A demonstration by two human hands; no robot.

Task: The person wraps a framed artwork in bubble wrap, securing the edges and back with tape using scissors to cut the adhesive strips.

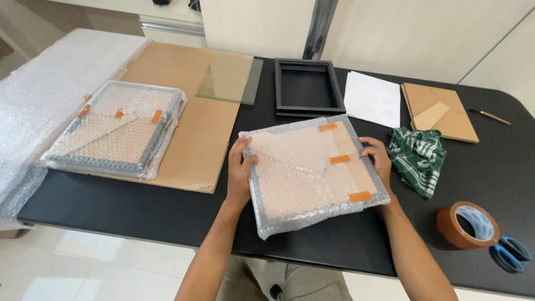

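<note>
A flat frame wrapped in bubble wrap [312,173], sealed with three strips of orange tape, lies tilted on the black table [139,209] in front of me. My left hand [241,167] grips its left edge, thumb on top. My right hand [378,159] holds its right edge. A second bubble-wrapped frame [114,128] rests to the left on a sheet of brown cardboard [198,139].
A glass pane [228,78] lies on the cardboard's far end. An empty black frame [308,88], white paper [372,99], a brown backing board [440,111] and a pencil [490,116] sit at the back. A green checked cloth [418,156], brown tape roll [467,224] and blue-handled scissors [510,253] are at right. Bubble wrap sheet [44,83] covers the far left.
</note>
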